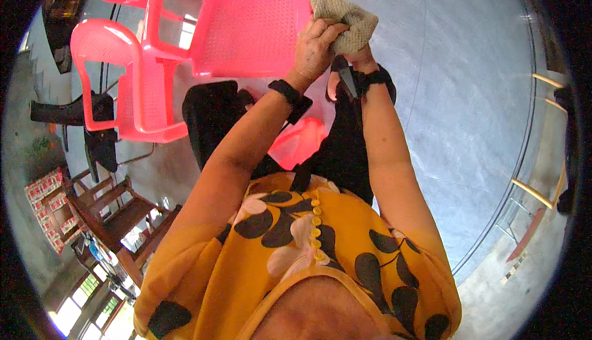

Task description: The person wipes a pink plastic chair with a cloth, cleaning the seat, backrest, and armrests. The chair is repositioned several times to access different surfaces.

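Note:
A folded beige-grey cloth point(365, 27) with a coarse weave is held out between both hands. My left hand point(317, 46) grips it from the left, with the fingers bent over its lower edge. Underneath, my right hand point(360, 57) supports the cloth, and most of its fingers are hidden. Just left of the cloth is a pink plastic chair point(249, 30) with a woven-pattern seat. The seat's right edge lies close to my left fingers. Dark bands circle both wrists.
Another pink plastic chair point(129, 94) stands at the left. Pink plastic point(300, 141) shows between my dark-clad legs. A brown wooden chair point(125, 215) is at the lower left, near windows point(76, 298). Smooth grey-blue floor point(453, 85) spans the right, where furniture legs point(532, 192) appear at the rim.

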`<state>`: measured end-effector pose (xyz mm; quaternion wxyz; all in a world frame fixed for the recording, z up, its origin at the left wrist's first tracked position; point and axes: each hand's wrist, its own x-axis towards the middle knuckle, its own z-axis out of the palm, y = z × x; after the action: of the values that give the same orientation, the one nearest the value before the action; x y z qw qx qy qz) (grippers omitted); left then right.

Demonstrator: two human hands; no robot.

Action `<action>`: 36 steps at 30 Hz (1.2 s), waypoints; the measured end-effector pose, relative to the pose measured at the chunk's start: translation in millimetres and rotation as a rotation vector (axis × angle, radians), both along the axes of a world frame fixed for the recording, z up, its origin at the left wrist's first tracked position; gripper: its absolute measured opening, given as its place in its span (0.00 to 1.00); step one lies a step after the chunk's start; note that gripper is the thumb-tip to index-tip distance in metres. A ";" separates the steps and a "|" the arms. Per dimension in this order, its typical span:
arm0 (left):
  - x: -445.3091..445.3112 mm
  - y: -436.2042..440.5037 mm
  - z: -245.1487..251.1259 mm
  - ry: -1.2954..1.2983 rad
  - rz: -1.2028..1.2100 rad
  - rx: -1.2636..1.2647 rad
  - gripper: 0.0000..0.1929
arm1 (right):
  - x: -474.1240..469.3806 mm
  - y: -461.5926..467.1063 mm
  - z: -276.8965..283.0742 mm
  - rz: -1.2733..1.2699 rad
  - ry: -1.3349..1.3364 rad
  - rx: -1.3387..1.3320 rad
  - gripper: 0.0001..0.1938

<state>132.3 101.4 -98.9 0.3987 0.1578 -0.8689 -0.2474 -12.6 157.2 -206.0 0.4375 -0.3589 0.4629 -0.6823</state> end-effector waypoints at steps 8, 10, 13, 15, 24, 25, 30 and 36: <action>19.8 7.8 -70.5 -0.028 -0.070 0.134 0.16 | 17.8 -10.6 69.4 -0.127 -0.550 0.129 0.24; 31.5 7.9 -88.3 -0.133 -0.082 0.125 0.16 | 24.0 -9.1 79.3 -0.074 -0.514 0.111 0.24; 35.2 2.7 -107.5 -0.192 -0.078 0.109 0.15 | 24.2 -15.8 85.8 -0.058 -0.371 0.028 0.25; 40.2 1.1 -107.0 -0.249 -0.051 0.159 0.15 | 31.8 -13.6 86.5 -0.133 -0.396 0.107 0.25; 108.1 -24.3 -29.0 0.093 0.184 1.216 0.13 | 34.6 -1.9 84.2 -0.099 -0.257 0.259 0.18; 110.4 -26.9 -31.0 0.048 0.156 1.099 0.13 | 33.2 0.8 80.4 -0.041 -0.260 0.231 0.18; 70.5 -17.3 -89.6 -0.375 -0.192 0.333 0.13 | 37.3 4.3 56.9 0.057 -0.623 0.170 0.18; 23.3 -83.1 -132.8 -0.289 -0.040 0.017 0.10 | 36.5 6.1 49.4 0.124 -0.605 0.055 0.20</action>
<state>155.6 18.3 -231.6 0.2633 0.1777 -0.9180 -0.2375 23.9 163.3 -156.5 0.6058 -0.1553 0.3071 -0.7174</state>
